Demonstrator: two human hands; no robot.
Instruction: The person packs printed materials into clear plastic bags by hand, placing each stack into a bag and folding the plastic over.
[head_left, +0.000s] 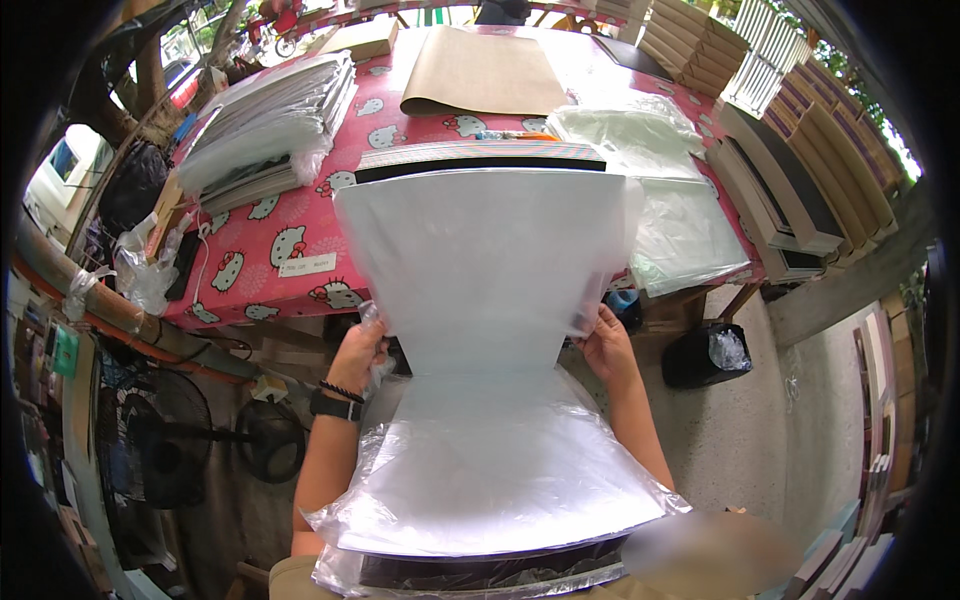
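A large whitish sheet in clear plastic [480,270] stretches from the table edge down toward my lap. At its left side my left hand [362,352] has its fingers closed on crumpled plastic. Across from it, my right hand [607,346] pinches the right edge of the plastic. Behind the sheet's top edge, a thick stack of sheets [480,155] with a dark lower layer rests on the table. On my lap lies a plastic-wrapped stack of pale sheets [490,470], a dark layer showing at its near end. The sheet hides part of both stacks' surroundings.
A pink patterned cloth [265,285] covers the table. Plastic-covered sheets [270,125] are piled at left, brown paper [485,70] at the back, clear bags [685,225] at right. Boards [775,190] line the right side. A fan [165,440] and black bin [705,357] stand below.
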